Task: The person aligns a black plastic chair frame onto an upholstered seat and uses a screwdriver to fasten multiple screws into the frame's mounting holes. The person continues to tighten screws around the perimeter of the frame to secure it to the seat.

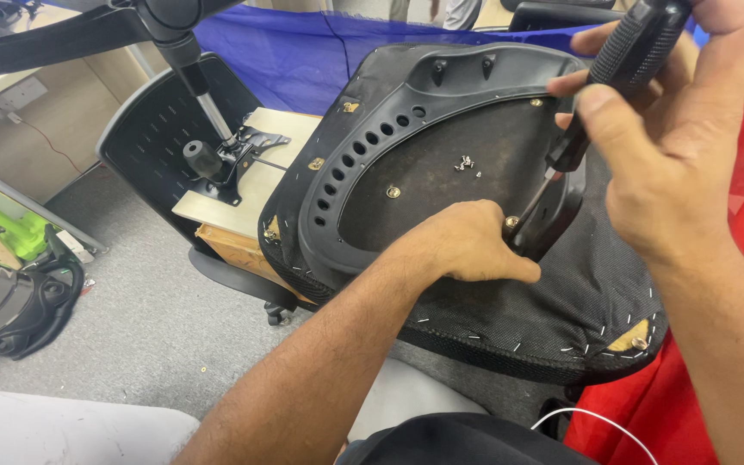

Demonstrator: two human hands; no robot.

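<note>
Left hand (467, 245) presses flat, fingers together, on the upturned seat's (561, 301) plastic rim (320, 198); right hand (673, 164) grips a screwdriver (622, 60), tip near a rim-edge screw (511, 222).

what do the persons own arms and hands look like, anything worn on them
Both hands are bare, with no gloves. The left hand and right hand show no rings on the fingers in view, and neither wrist carries a watch or band. Both forearms are bare with visible hair; no sleeve reaches into the picture. No markings or bandages show.
</note>
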